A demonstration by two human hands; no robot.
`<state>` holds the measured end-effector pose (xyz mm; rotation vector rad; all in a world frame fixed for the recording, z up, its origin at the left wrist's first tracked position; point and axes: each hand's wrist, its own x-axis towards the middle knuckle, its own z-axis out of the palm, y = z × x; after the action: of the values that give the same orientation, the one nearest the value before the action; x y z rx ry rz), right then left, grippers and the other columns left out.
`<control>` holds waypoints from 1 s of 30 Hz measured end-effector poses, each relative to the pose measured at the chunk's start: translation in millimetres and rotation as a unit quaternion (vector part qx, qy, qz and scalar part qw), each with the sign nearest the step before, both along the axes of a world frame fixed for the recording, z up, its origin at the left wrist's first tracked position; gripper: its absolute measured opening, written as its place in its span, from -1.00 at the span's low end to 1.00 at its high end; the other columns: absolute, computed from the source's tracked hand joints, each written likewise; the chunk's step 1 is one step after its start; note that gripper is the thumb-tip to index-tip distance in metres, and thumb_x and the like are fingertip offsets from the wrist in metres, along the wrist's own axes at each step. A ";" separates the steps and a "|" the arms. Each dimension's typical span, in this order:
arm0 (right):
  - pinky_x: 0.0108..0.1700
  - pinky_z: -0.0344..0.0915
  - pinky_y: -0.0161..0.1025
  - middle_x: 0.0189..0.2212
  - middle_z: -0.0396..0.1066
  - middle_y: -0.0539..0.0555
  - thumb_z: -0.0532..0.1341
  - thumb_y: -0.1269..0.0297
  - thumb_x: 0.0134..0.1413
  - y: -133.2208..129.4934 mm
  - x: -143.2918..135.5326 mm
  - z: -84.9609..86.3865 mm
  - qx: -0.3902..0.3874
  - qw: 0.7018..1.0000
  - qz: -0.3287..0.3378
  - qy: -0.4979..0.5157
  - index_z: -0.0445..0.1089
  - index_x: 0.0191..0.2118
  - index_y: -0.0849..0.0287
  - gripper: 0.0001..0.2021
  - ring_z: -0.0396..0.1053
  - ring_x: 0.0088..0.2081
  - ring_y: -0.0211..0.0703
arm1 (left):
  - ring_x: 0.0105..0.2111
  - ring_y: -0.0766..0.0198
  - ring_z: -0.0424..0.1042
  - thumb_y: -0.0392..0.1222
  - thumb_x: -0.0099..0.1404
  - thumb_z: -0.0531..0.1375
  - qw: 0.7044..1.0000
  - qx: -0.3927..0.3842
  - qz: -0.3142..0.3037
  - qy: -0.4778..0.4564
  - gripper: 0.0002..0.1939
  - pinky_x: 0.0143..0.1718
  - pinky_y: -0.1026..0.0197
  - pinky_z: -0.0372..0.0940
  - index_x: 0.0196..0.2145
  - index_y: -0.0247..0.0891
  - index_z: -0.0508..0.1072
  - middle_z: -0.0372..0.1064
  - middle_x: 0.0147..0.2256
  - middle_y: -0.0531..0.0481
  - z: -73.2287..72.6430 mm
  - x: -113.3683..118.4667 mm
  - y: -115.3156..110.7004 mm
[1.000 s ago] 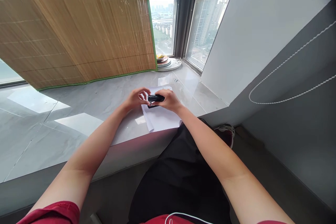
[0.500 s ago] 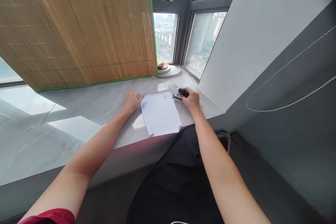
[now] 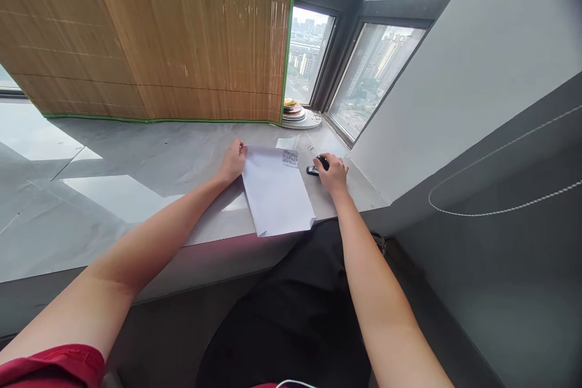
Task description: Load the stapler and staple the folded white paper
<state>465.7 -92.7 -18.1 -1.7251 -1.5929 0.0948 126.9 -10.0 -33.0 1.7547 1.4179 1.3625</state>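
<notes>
White paper lies on the grey marble sill, its near corners curled at the front edge and a patch of dark print or drawing near its far right corner. The fingers of my left hand are closed on the paper's far left corner, which looks slightly lifted. My right hand is wrapped round a black stapler just right of the paper, a small gap between them. Part of the stapler is hidden under my fingers.
A stack of plates stands in the window corner. Small bits lie beyond the stapler. A bamboo blind hangs along the back left; a white wall and bead chain are at right.
The view has shifted. My left hand has raised the paper's far left corner a little. My right hand has lowered over the stapler, which sits slightly farther from the paper.
</notes>
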 end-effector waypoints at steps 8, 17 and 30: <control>0.30 0.20 0.25 -0.03 0.65 0.18 0.26 -0.10 0.33 -3.0 -14.1 8.0 -0.020 0.999 0.038 0.016 0.59 -0.06 0.02 -0.67 0.47 0.12 0.23 | -0.51 0.20 0.21 0.07 0.44 0.26 0.999 -0.035 -0.024 -0.020 -0.72 -0.42 0.15 0.08 -0.30 -0.11 0.30 0.22 -0.52 0.08 -11.0 11.4 -9.1; 0.21 0.35 0.21 -0.10 0.66 0.16 0.27 -0.11 0.32 -6.5 -23.1 13.1 -0.012 0.995 0.104 0.005 0.59 -0.11 0.01 -0.68 0.53 0.05 0.21 | 0.05 -0.28 0.44 -0.18 0.28 0.41 0.983 0.019 0.013 0.182 -0.65 0.07 -0.12 0.33 -0.01 -0.21 0.47 0.46 -0.06 -0.28 3.3 23.1 -39.9; 0.14 0.45 0.15 -0.06 0.66 0.16 0.22 -0.24 0.43 -13.1 -32.0 18.5 0.003 0.980 0.200 -0.012 0.65 0.06 -0.01 -0.53 0.55 0.01 0.16 | 0.58 -0.40 -0.06 0.34 0.44 0.27 0.892 0.037 -0.294 0.342 -0.27 0.52 -0.44 -0.12 0.47 0.15 0.39 0.05 0.58 -0.14 -4.6 52.0 -88.0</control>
<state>433.7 -105.8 0.4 -1.3841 -1.9358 0.2664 178.9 -98.0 -37.6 2.5832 0.9720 0.4891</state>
